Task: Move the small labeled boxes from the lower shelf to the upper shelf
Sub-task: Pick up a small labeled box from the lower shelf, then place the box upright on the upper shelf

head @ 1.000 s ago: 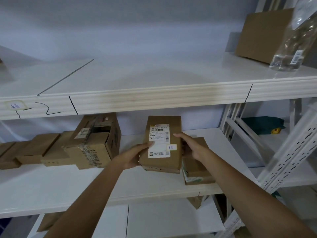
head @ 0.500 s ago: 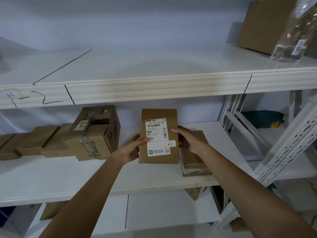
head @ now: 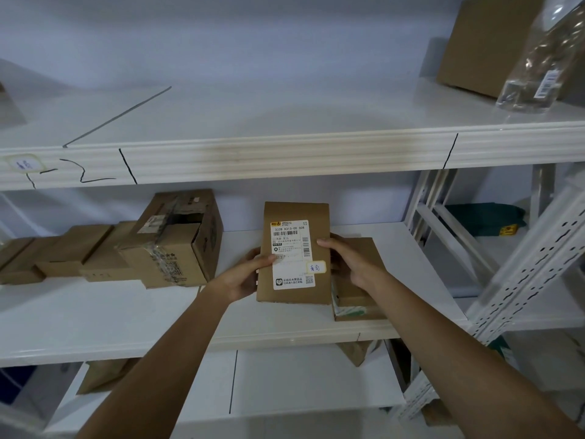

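A small flat brown box with a white shipping label [head: 294, 236] is held upright above the lower shelf [head: 95, 318]. My left hand [head: 245, 275] grips its left edge and my right hand [head: 346, 263] grips its right edge. Behind and below my right hand lie two more small brown boxes stacked [head: 356, 301] on the lower shelf. The upper shelf [head: 269, 118] spans the view above, its white front rim [head: 285, 156] marked with black pen lines.
A larger taped carton [head: 177, 242] and a row of small brown boxes [head: 57, 258] sit left on the lower shelf. On the upper shelf's right stand a big carton [head: 484, 42] and a clear plastic bag [head: 538, 64]. A perforated white upright [head: 522, 274] leans at right.
Both hands have lifted the labeled box slightly and tipped it more upright, so the label faces me squarely. The stacked boxes beneath stayed in place.
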